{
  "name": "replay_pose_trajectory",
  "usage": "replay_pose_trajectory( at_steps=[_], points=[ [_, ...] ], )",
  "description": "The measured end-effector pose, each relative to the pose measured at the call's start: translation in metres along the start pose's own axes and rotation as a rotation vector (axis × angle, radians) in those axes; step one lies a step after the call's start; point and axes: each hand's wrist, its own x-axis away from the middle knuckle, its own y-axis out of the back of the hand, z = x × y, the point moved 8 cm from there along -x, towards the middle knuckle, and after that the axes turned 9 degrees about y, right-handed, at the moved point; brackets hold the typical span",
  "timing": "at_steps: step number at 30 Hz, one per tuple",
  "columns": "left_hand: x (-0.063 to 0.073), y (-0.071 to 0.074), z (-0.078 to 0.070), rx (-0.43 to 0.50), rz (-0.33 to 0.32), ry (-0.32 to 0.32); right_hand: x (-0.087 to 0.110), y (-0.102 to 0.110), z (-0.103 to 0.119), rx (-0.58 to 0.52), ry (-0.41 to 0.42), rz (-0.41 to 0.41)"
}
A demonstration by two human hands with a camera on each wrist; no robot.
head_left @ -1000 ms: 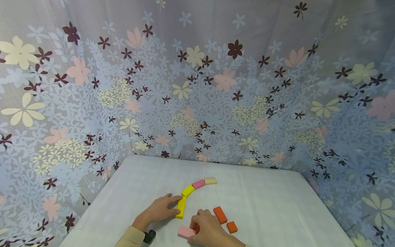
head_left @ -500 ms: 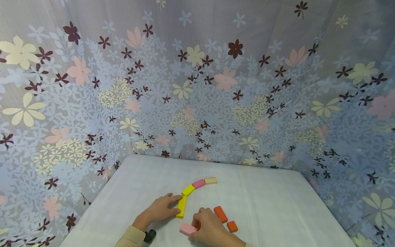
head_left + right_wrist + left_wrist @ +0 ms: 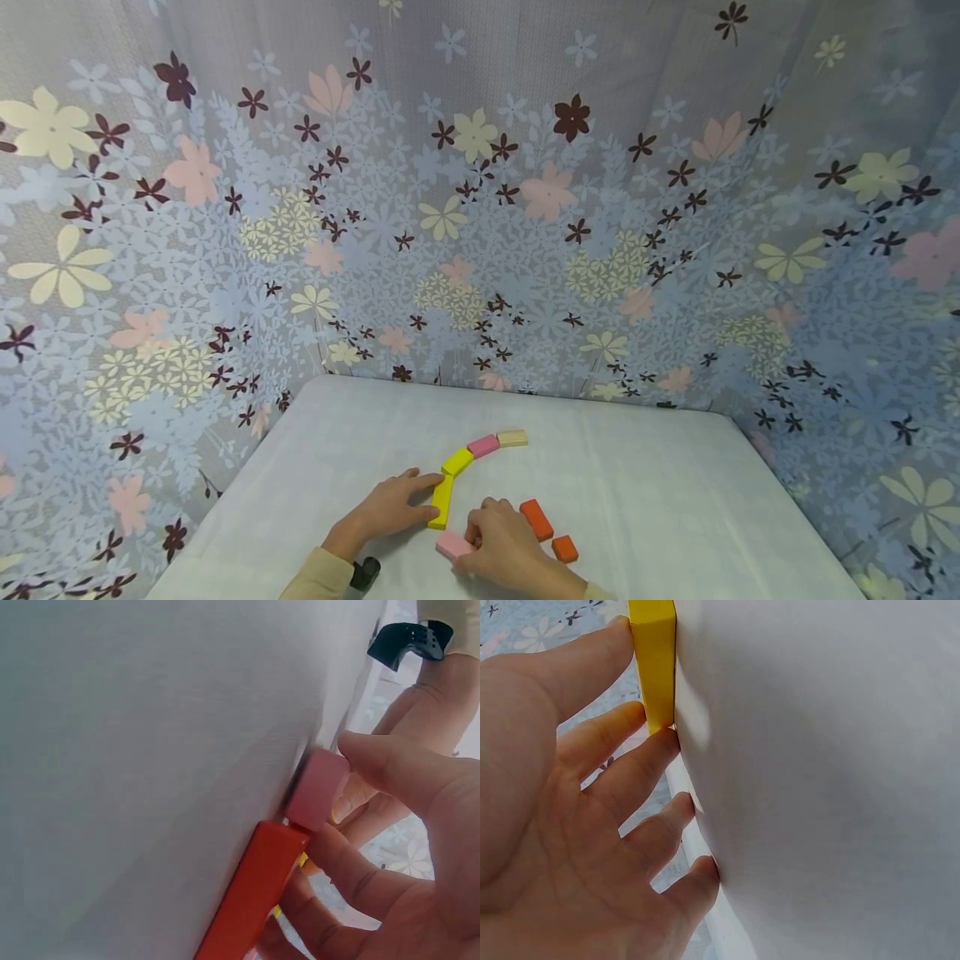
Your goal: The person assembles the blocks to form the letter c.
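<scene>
In the head view my left hand (image 3: 392,505) rests against a long yellow block (image 3: 441,503), index finger near its far end and thumb near its close end. The left wrist view shows extended fingertips touching this yellow block (image 3: 656,667). Between thumb and fingers, my right hand (image 3: 508,543) pinches a pink block (image 3: 453,546) just nearer than the yellow one. A red block (image 3: 255,889) lies beneath the right palm in the right wrist view, its end close to the pink block (image 3: 319,789). From the head, the hand mostly hides that red block.
Beyond the long yellow block, a curved row continues with a shorter yellow block (image 3: 457,461), a darker pink block (image 3: 483,447) and a plain wooden block (image 3: 513,438). Right of my right hand lie an orange-red block (image 3: 536,520) and a smaller orange one (image 3: 565,548). A flowered curtain surrounds the white table (image 3: 637,475).
My right hand has shifted slightly away from me with the pink block, bringing it closer to the long yellow block. The left hand stays in place.
</scene>
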Motion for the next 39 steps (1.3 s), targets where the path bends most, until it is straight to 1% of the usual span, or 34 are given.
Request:
replay_pose_trajectory(
  at_steps=[6, 12, 16, 26, 33, 39],
  points=[
    [0.000, -0.001, 0.001, 0.003, 0.004, 0.014, -0.004, -0.004, 0.003, 0.068, -0.015, 0.018],
    [-0.001, 0.000, 0.000, -0.005, 0.000, 0.020, -0.009, -0.006, 0.006, 0.102, -0.018, 0.022],
    [0.000, 0.001, 0.000, -0.006, -0.005, 0.024, -0.013, -0.007, 0.008, 0.110, -0.010, 0.010],
    [0.000, 0.001, 0.000, -0.009, -0.011, 0.032, -0.018, -0.007, 0.012, 0.104, -0.020, -0.011],
    [-0.001, 0.000, 0.001, -0.014, -0.014, 0.019, -0.019, -0.007, 0.013, 0.101, -0.023, -0.016],
    [-0.001, 0.000, 0.001, -0.010, -0.013, 0.019, -0.019, -0.008, 0.012, 0.114, -0.024, -0.018]
  ],
)
